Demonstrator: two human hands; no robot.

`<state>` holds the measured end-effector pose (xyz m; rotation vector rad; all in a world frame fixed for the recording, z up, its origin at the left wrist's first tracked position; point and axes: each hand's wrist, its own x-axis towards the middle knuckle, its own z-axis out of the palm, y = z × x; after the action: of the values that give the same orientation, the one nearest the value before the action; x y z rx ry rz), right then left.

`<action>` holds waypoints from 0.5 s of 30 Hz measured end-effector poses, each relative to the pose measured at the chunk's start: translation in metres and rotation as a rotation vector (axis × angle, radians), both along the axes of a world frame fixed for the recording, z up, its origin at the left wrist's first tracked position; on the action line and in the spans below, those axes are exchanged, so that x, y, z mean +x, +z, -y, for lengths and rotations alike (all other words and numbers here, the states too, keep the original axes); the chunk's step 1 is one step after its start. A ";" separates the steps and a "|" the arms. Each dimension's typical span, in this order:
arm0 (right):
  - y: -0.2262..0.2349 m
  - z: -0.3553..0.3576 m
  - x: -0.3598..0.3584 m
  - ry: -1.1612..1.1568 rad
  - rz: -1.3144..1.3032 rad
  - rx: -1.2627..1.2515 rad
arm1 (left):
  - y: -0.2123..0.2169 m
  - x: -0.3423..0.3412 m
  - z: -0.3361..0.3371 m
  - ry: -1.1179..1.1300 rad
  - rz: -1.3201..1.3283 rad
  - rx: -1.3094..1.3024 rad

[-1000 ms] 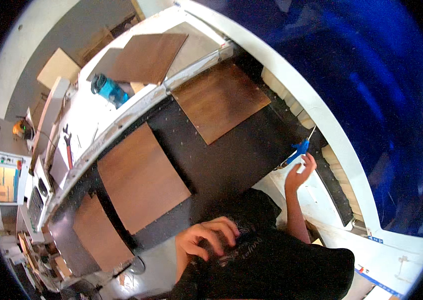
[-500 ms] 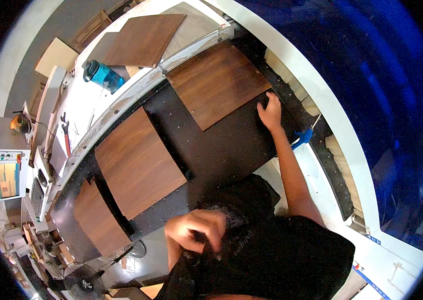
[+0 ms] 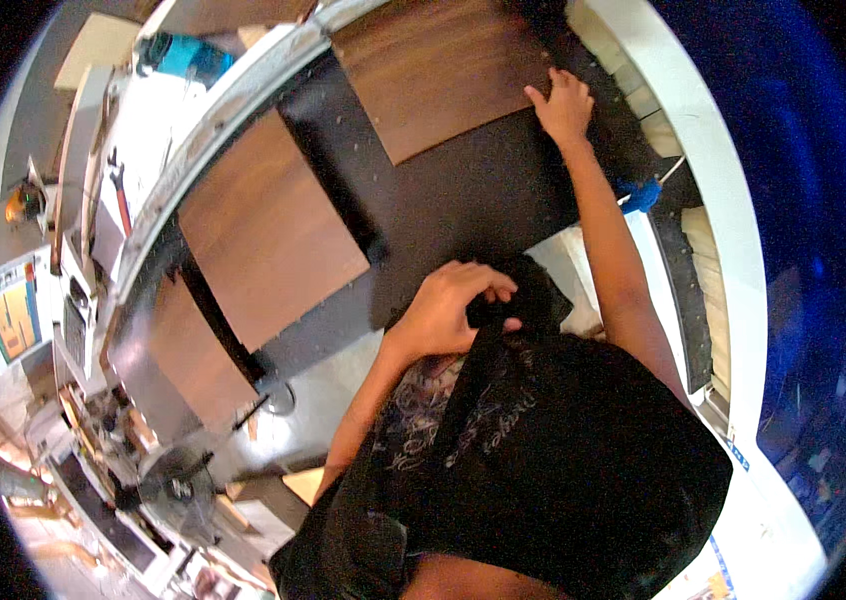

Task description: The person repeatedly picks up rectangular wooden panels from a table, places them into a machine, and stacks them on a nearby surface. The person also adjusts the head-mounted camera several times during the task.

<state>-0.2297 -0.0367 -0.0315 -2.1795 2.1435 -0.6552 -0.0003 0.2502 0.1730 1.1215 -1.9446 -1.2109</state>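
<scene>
My right hand (image 3: 567, 108) rests with its fingers apart by the right corner of a dark brown wood-grain panel (image 3: 443, 80). My left hand (image 3: 448, 308) is in front of my chest, its curled fingers closed on the front of my black T-shirt (image 3: 583, 450); the cloth draws into folds below it. A second brown panel (image 3: 273, 230) lies left of the first across a dark gap. Farther left is a narrower brown panel (image 3: 193, 350). All lie on a dark, dotted machine bed (image 3: 443, 215).
Along the far side runs a pale rail (image 3: 243, 95), with a blue bottle (image 3: 183, 57) and red-handled pliers (image 3: 121, 195) beyond. A screen (image 3: 13, 315) stands at far left, a black fan (image 3: 181, 488) at lower left. To the right are a blue object (image 3: 640, 195) and a white frame (image 3: 738, 250).
The view has tilted, so the panels sit higher in the picture. My left hand has moved right and closed on the T-shirt. My right hand stays by the far panel's corner.
</scene>
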 end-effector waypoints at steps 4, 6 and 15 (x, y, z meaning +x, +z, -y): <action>0.009 -0.048 0.006 0.038 -0.013 0.062 | 0.042 0.012 0.002 -0.069 -0.326 -0.164; 0.013 -0.069 0.012 0.027 -0.046 0.091 | 0.082 0.026 0.004 -0.110 -0.684 -0.330; 0.022 -0.093 0.022 0.035 -0.045 0.114 | 0.160 0.122 0.025 -0.461 -1.263 -0.430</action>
<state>-0.2078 0.0560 -0.0092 -2.1875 2.1016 -0.4747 0.1214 0.2256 0.3333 -0.3557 -1.2926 -1.1614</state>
